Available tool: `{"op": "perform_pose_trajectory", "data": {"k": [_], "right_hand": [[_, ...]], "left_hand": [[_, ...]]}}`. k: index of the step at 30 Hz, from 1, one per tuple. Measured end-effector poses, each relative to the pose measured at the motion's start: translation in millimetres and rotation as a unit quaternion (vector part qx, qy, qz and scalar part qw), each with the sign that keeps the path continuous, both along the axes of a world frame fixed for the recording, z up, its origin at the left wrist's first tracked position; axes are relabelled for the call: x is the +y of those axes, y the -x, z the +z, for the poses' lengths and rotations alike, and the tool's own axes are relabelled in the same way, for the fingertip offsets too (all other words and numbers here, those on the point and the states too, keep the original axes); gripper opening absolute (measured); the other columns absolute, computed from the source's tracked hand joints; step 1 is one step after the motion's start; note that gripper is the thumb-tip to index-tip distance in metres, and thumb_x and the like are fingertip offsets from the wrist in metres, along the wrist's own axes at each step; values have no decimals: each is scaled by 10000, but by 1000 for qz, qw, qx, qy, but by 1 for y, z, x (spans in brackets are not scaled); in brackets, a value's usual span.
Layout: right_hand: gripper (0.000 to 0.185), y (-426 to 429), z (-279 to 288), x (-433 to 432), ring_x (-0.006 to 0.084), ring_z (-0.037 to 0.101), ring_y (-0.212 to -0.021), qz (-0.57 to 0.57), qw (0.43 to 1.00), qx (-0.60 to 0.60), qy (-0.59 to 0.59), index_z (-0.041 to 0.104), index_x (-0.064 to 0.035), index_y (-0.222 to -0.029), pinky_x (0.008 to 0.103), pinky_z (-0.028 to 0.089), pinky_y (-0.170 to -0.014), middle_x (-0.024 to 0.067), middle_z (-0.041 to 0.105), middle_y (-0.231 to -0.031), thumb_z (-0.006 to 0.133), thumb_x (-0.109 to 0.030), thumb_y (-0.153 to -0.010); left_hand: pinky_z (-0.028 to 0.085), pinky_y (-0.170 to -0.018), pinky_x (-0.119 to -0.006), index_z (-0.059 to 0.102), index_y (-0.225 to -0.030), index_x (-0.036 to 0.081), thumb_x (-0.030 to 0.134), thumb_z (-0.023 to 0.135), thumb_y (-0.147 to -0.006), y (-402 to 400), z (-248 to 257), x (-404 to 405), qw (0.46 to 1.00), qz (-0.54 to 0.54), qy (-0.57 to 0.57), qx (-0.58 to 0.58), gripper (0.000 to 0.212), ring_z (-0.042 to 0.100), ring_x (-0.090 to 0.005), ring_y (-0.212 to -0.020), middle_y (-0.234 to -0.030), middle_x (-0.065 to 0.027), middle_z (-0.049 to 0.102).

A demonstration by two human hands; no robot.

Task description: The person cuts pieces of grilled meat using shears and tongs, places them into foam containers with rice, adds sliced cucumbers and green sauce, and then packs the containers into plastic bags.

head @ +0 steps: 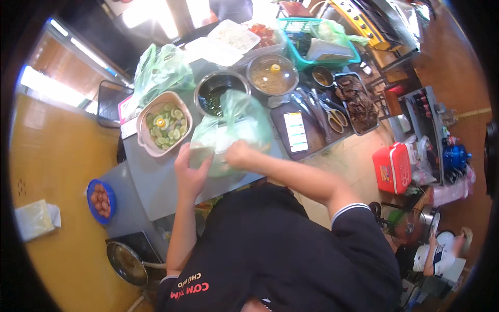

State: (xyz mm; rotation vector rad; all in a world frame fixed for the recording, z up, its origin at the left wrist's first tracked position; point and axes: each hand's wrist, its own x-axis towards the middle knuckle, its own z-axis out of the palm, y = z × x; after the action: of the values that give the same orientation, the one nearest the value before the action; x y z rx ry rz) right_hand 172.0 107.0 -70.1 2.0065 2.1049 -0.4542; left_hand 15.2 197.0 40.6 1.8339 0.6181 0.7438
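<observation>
A translucent green plastic bag [249,124] stands on the grey table in front of me, with white containers [230,136] showing through it. My left hand [191,165] is at its near left side, thumb and fingers around a pale green item [200,156]; whether this is part of the bag cannot be made out. At the front of the bag is my right hand [239,155], blurred, with curled fingers; what lies in them is hidden. Beyond the bag sits a steel pot [202,91] of dark liquid with green bits. A square tub [142,136] of sliced cucumber stands to the left.
To the right, a phone [296,132] lies on a dark board near scissors [336,119], tongs and a tray of grilled meat [356,103]. Behind are a lidded bowl [273,74] and a teal basket [304,62]. A frying pan [126,265] is lower left. A seated person [440,251] is far right.
</observation>
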Motion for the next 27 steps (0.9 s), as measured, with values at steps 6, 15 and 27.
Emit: {"op": "perform_pose_trajectory", "data": {"k": [6, 15, 27], "right_hand": [[243, 19, 119, -42, 325, 589, -1041, -157, 823, 153, -524, 657, -63, -952, 458, 471, -848, 137, 615, -1101, 736, -194, -763], [374, -59, 140, -96, 309, 650, -894, -506, 797, 148, -294, 702, -7, -1094, 350, 524, -849, 172, 666, -1093, 686, -45, -723], [444, -21, 205, -46, 305, 608, -1064, 7, 921, 330, -205, 619, -32, -1158, 361, 480, -946, 136, 629, -1128, 657, 15, -718]], "left_hand": [[429, -995, -392, 677, -1008, 5, 91, 769, -750, 44, 22, 4, 997, -23, -47, 59, 287, 532, -282, -1215, -1287, -164, 547], [171, -1190, -496, 612, -1260, 65, 288, 770, -781, 25, 14, 40, 937, -268, 99, -202, 552, 188, -379, -1495, -1602, -251, 200], [453, -998, -389, 546, -1326, 71, 124, 819, -745, -49, 12, 11, 905, -413, -107, 4, 644, 594, -287, -1168, -1241, -141, 623]]}}
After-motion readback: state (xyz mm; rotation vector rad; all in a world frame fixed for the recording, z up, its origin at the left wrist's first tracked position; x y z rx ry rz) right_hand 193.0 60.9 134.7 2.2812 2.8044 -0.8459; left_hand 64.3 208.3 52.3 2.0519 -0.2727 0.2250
